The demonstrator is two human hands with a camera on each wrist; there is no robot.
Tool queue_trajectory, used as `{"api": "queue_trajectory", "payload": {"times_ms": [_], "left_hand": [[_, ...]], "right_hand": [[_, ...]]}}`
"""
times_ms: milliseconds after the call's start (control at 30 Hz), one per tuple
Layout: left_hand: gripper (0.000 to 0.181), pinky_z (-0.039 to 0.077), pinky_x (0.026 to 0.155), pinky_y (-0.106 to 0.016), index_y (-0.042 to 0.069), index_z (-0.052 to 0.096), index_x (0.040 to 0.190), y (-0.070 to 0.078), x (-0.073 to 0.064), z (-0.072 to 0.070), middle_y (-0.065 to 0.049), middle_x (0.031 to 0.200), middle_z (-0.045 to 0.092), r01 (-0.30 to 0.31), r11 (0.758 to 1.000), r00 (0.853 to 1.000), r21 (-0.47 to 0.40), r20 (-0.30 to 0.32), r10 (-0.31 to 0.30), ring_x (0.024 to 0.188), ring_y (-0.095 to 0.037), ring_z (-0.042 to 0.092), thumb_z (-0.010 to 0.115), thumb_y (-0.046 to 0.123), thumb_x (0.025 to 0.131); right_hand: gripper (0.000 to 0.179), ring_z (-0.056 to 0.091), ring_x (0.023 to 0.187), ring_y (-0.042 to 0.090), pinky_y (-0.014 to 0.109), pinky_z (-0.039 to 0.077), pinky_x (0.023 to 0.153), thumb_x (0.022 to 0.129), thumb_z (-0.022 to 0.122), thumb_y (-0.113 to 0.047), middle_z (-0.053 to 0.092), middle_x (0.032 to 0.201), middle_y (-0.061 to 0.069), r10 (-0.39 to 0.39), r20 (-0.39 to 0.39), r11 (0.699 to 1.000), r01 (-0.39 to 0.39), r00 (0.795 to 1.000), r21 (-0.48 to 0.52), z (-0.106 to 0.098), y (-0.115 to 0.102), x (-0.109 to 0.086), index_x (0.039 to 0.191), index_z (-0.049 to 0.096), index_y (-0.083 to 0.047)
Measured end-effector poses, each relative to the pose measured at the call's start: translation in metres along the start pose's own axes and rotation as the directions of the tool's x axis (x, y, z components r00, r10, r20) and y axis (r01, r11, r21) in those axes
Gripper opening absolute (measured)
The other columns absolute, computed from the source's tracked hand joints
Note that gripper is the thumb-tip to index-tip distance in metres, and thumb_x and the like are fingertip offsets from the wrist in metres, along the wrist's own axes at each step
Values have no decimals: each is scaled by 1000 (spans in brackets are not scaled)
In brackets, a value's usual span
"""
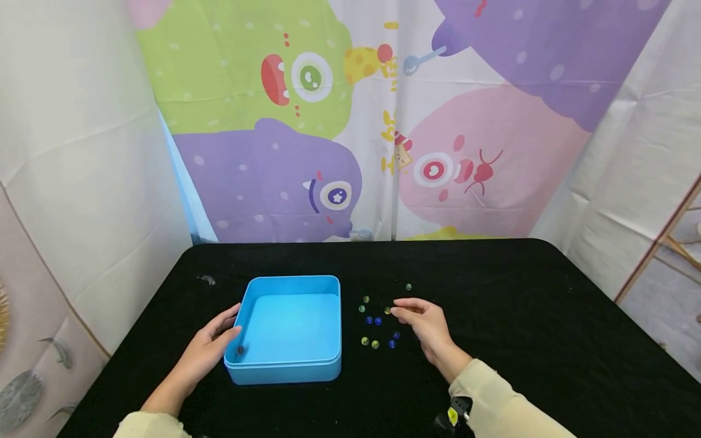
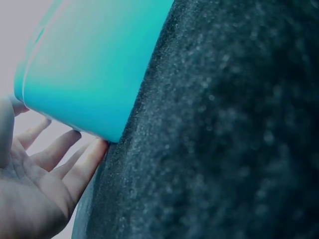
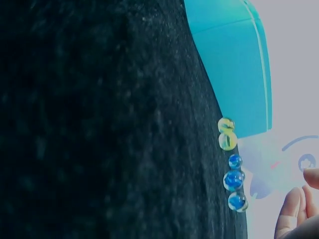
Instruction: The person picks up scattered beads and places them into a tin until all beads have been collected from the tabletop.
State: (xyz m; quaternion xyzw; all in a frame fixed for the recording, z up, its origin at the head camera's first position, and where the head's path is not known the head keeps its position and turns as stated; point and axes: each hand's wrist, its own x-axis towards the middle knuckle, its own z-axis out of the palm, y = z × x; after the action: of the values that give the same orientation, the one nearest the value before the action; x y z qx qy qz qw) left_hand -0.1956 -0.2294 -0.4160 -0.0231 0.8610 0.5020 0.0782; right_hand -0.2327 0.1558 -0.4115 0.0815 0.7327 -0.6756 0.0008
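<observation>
A light-blue square box (image 1: 285, 372) stands on the black table, a small dark marble (image 1: 240, 350) in its near left corner. My left hand (image 1: 205, 353) holds the box's left wall. In the left wrist view its fingers (image 2: 85, 167) touch the outer side, and the thumb lies at the rim. To the right of the box, my right hand (image 1: 429, 328) hovers over the cloth, thumb and forefinger apart. Close to its fingertips is a yellowish marble (image 1: 387, 310). No marble shows between those fingers in the right wrist view. Blue marbles (image 3: 234, 180) and yellow marbles (image 3: 228, 141) lie nearby.
Green marbles (image 1: 362, 309) lie between the box and the right hand, and a lone green marble (image 1: 408, 286) sits farther back. A black cloth (image 1: 493, 292) covers the table. Behind it hangs a cartoon-printed curtain (image 1: 285, 176).
</observation>
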Motion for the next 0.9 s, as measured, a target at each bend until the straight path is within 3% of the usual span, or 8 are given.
{"api": "queue_trajectory", "payload": {"times_ms": [500, 767, 900], "left_hand": [[61, 36, 94, -62, 13, 21, 148, -1, 0, 0, -26, 144, 27, -7, 1000, 1000, -5, 1, 7, 127, -47, 31, 42, 40, 98], [62, 35, 94, -62, 13, 20, 149, -1, -1, 0, -25, 145, 26, -5, 1000, 1000, 2, -1, 5, 127, -47, 31, 42, 41, 98], [62, 35, 94, -63, 14, 20, 149, 0, -1, 1, -26, 145, 26, -1, 1000, 1000, 3, -1, 1, 127, -47, 30, 42, 41, 98]], "right_hand": [[28, 60, 91, 26, 40, 47, 86, 83, 68, -9, 67, 96, 5, -35, -74, 999, 34, 997, -15, -28, -6, 8, 108, 64, 4], [30, 61, 90, 26, 38, 47, 85, 83, 69, -11, 68, 89, -1, -36, -78, 999, 33, 996, -31, -42, -1, 11, 108, 64, 4], [28, 61, 88, 21, 37, 47, 87, 84, 68, -10, 67, 96, 4, -18, -66, 999, 16, 998, -32, -47, 1, 13, 108, 64, 4]]}}
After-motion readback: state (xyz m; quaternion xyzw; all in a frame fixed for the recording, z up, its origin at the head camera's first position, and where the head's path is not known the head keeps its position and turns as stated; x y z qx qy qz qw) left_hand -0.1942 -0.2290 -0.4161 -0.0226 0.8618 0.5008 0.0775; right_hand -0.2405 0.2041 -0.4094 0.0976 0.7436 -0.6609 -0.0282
